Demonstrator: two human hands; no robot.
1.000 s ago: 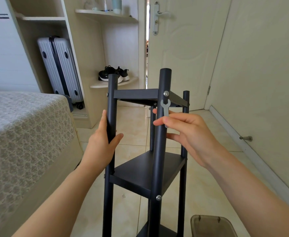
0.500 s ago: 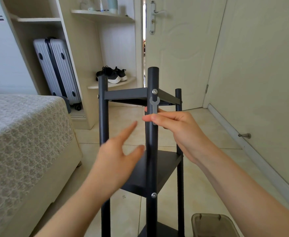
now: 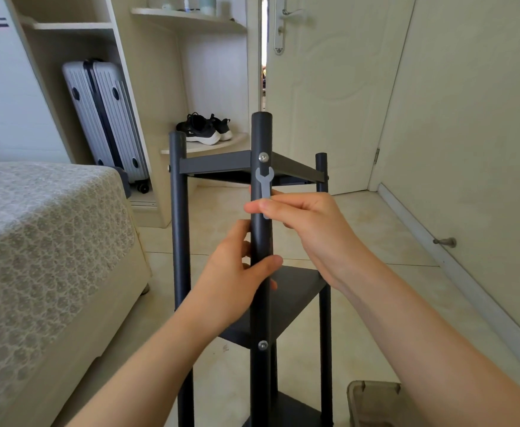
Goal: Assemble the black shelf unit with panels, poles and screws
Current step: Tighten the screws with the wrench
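- Left hand [image 3: 237,278]: you are gripping the front pole [image 3: 261,318] of the black shelf unit [image 3: 292,297]. Your fingers are curling round its far side and your thumb is lying across its near face.
- Right hand [image 3: 308,223]: you are pinching a small grey wrench [image 3: 264,184] between thumb and forefinger. You are holding it flat against the front pole, directly above your left hand.
- Wrench: its open jaw is pointing up the front pole and sitting just below the upper screw [image 3: 263,156], not touching it. Its lower end is hiding behind your fingers.
- Shelf unit: it is standing upright on the floor tiles, with the front pole passing between your two hands.
- Top panel [image 3: 215,164]: it is meeting the front pole at the upper screw.
- Middle panel [image 3: 305,282]: it is meeting the front pole at the lower screw [image 3: 263,344], below your left hand.
- Finish: the poles and panels are showing matte black, and both screw heads are showing silver.
- Bed [image 3: 52,241]: it is lying left of the front pole.
- Suitcase [image 3: 104,118] and shoes [image 3: 204,129]: they are sitting beyond and left of the front pole.
- Translucent bin [image 3: 372,402]: it is sitting low to the right of the front pole.
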